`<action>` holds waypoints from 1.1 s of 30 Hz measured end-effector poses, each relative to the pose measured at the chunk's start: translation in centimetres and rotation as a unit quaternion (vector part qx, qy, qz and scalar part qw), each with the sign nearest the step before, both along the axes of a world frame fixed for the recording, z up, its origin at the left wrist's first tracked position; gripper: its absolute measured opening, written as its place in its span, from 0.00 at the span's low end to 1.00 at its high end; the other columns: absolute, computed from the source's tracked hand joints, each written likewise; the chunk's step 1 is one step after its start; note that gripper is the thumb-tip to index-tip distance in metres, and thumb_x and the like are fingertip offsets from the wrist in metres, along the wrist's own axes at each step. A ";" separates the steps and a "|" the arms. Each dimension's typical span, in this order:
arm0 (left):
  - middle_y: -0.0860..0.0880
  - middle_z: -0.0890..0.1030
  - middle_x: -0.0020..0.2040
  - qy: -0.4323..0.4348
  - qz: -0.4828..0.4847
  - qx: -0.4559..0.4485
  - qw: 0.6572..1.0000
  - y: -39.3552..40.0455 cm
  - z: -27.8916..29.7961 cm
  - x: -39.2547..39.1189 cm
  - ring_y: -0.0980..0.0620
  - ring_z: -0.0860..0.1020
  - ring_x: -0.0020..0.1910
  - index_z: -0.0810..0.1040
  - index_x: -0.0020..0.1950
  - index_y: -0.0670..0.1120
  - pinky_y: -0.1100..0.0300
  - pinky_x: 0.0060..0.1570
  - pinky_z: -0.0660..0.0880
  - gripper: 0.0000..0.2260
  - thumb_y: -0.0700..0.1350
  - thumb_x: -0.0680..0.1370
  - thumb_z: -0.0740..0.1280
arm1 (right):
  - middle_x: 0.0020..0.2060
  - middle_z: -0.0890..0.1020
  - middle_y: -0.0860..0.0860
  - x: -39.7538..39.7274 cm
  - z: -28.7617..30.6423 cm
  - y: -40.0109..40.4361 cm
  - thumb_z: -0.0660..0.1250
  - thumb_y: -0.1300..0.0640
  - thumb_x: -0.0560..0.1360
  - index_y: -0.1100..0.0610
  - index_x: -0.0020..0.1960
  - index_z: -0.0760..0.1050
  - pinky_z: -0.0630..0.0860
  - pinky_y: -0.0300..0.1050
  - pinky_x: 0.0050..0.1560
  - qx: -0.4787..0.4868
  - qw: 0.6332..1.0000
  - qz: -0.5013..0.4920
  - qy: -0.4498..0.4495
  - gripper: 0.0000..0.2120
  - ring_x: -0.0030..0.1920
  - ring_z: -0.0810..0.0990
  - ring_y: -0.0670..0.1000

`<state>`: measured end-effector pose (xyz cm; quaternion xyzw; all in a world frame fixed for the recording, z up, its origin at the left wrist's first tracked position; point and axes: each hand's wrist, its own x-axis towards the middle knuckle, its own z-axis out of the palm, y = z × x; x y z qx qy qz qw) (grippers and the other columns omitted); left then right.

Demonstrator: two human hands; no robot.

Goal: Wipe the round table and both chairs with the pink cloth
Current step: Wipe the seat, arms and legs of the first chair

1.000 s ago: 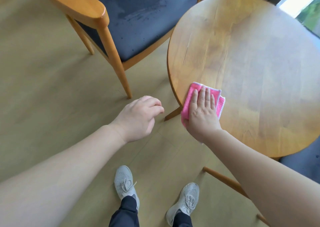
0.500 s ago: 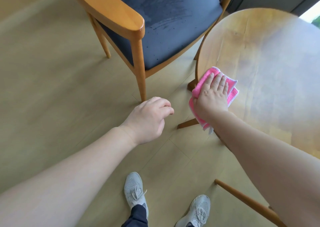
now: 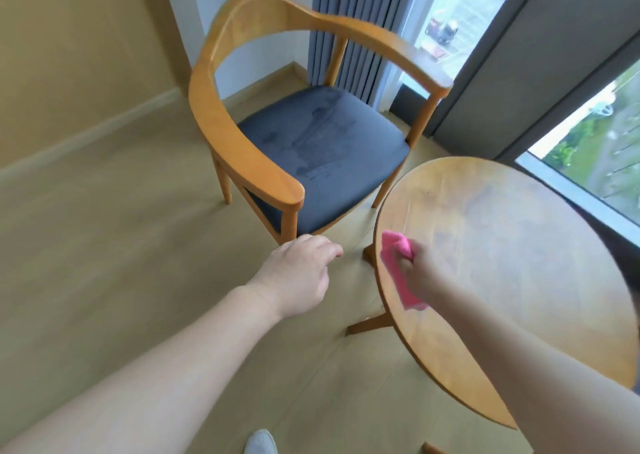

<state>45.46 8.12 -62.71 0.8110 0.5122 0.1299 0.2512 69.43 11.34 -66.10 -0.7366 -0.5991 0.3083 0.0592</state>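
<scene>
The round wooden table (image 3: 519, 263) fills the right side of the head view. My right hand (image 3: 424, 270) grips the bunched pink cloth (image 3: 396, 259) at the table's left edge, and part of the cloth hangs down over that edge. My left hand (image 3: 298, 273) hovers over the floor with loosely curled fingers and holds nothing. A wooden armchair (image 3: 242, 135) with a dark blue seat stands just beyond my left hand, its near armrest close to my knuckles. Only one chair is in view.
Grey curtains (image 3: 349, 20) and a large window (image 3: 588, 135) with a dark frame stand behind the chair and table. A beige wall runs along the left. Light wooden floor (image 3: 104, 245) spreads below, with my shoe (image 3: 261, 443) at the bottom edge.
My right hand went from pressing flat on the cloth to bunching it in a grip at the table's edge. The camera tilted up, bringing the whole chair and the window into view.
</scene>
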 end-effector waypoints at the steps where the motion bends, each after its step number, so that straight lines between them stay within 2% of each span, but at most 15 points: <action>1: 0.52 0.77 0.59 0.001 0.014 -0.017 1.000 0.7 2.0 0.1 0.51 0.74 0.58 0.74 0.64 0.49 0.55 0.55 0.73 0.15 0.42 0.78 0.59 | 0.27 0.80 0.46 -0.2 2.3 0.0 0.53 0.37 0.73 0.47 0.40 0.73 0.79 0.42 0.25 0.013 1.000 0.004 0.022 0.18 0.27 0.80 0.43; 3: 0.53 0.77 0.57 -0.004 0.037 -0.032 0.999 2.0 6.4 0.3 0.51 0.75 0.54 0.72 0.64 0.51 0.54 0.50 0.75 0.14 0.46 0.79 0.59 | 0.30 0.81 0.46 -1.1 7.3 0.1 0.57 0.42 0.75 0.45 0.39 0.75 0.82 0.46 0.31 0.018 0.998 0.010 0.058 0.12 0.30 0.81 0.43; 5: 0.53 0.77 0.55 -0.026 0.042 -0.029 0.998 2.9 11.2 0.4 0.52 0.76 0.51 0.73 0.63 0.51 0.52 0.49 0.76 0.13 0.50 0.79 0.60 | 0.31 0.82 0.43 -2.3 12.7 -0.1 0.60 0.43 0.76 0.39 0.38 0.76 0.80 0.39 0.31 0.035 0.995 0.038 0.084 0.10 0.32 0.81 0.40; 7: 0.54 0.78 0.53 -0.069 0.033 -0.033 0.997 3.2 16.0 0.4 0.54 0.76 0.50 0.74 0.60 0.52 0.52 0.49 0.77 0.13 0.54 0.78 0.62 | 0.33 0.81 0.35 -3.6 18.1 -0.7 0.61 0.41 0.76 0.32 0.40 0.75 0.73 0.30 0.28 0.055 0.990 0.084 0.097 0.08 0.36 0.80 0.35; 8: 0.55 0.78 0.52 -0.090 0.024 -0.037 0.995 3.3 18.3 0.4 0.56 0.76 0.49 0.75 0.59 0.53 0.53 0.49 0.77 0.14 0.57 0.78 0.62 | 0.35 0.80 0.34 -4.2 20.7 -0.9 0.60 0.39 0.75 0.33 0.42 0.75 0.71 0.28 0.28 0.062 0.988 0.103 0.098 0.06 0.37 0.79 0.35; 10: 0.59 0.79 0.49 -0.118 0.009 -0.047 0.992 3.3 22.5 0.3 0.58 0.77 0.48 0.75 0.56 0.56 0.58 0.47 0.78 0.13 0.61 0.76 0.63 | 0.36 0.81 0.39 -5.1 25.0 -1.1 0.61 0.38 0.75 0.41 0.45 0.76 0.71 0.29 0.30 0.082 0.983 0.127 0.104 0.09 0.38 0.80 0.39; 13: 0.62 0.80 0.45 -0.147 0.018 -0.049 0.988 3.3 27.6 0.3 0.61 0.78 0.45 0.76 0.50 0.60 0.62 0.44 0.79 0.12 0.65 0.72 0.65 | 0.36 0.80 0.40 -5.7 30.0 -1.2 0.63 0.40 0.76 0.42 0.43 0.73 0.70 0.29 0.30 0.116 0.976 0.148 0.110 0.08 0.36 0.79 0.40; 18: 0.59 0.80 0.40 -0.148 0.059 -0.014 0.987 5.4 32.1 1.0 0.60 0.79 0.41 0.76 0.43 0.59 0.61 0.40 0.79 0.11 0.64 0.69 0.68 | 0.37 0.78 0.42 -5.5 34.6 1.1 0.65 0.42 0.75 0.43 0.41 0.71 0.68 0.31 0.35 0.176 0.960 0.180 0.120 0.08 0.38 0.78 0.42; 21: 0.61 0.80 0.37 -0.164 0.108 -0.022 0.980 7.1 33.9 2.2 0.63 0.78 0.39 0.77 0.40 0.57 0.66 0.36 0.74 0.11 0.63 0.69 0.70 | 0.39 0.80 0.44 -4.5 36.2 3.4 0.67 0.43 0.74 0.47 0.45 0.74 0.74 0.35 0.38 0.183 0.952 0.208 0.132 0.08 0.39 0.78 0.44; 25: 0.60 0.81 0.36 -0.174 0.124 -0.067 0.975 9.1 35.2 4.0 0.64 0.79 0.37 0.80 0.38 0.58 0.65 0.36 0.73 0.08 0.61 0.71 0.70 | 0.39 0.80 0.45 -3.4 37.3 6.9 0.68 0.46 0.74 0.49 0.46 0.75 0.80 0.41 0.41 0.185 0.944 0.247 0.120 0.08 0.40 0.79 0.45; 29: 0.57 0.80 0.35 -0.185 0.165 -0.045 0.968 11.0 36.6 3.8 0.60 0.78 0.36 0.79 0.37 0.56 0.64 0.36 0.73 0.09 0.60 0.72 0.70 | 0.41 0.79 0.41 -2.6 38.4 10.6 0.70 0.44 0.71 0.43 0.48 0.73 0.77 0.35 0.37 0.130 0.939 0.288 0.134 0.09 0.41 0.79 0.45; 33: 0.64 0.78 0.36 -0.208 0.176 -0.030 0.962 12.3 37.2 2.4 0.57 0.77 0.41 0.78 0.37 0.63 0.68 0.35 0.71 0.06 0.58 0.73 0.69 | 0.40 0.79 0.41 -2.8 39.0 13.6 0.73 0.46 0.68 0.42 0.44 0.73 0.74 0.32 0.31 0.087 0.939 0.302 0.139 0.09 0.41 0.79 0.44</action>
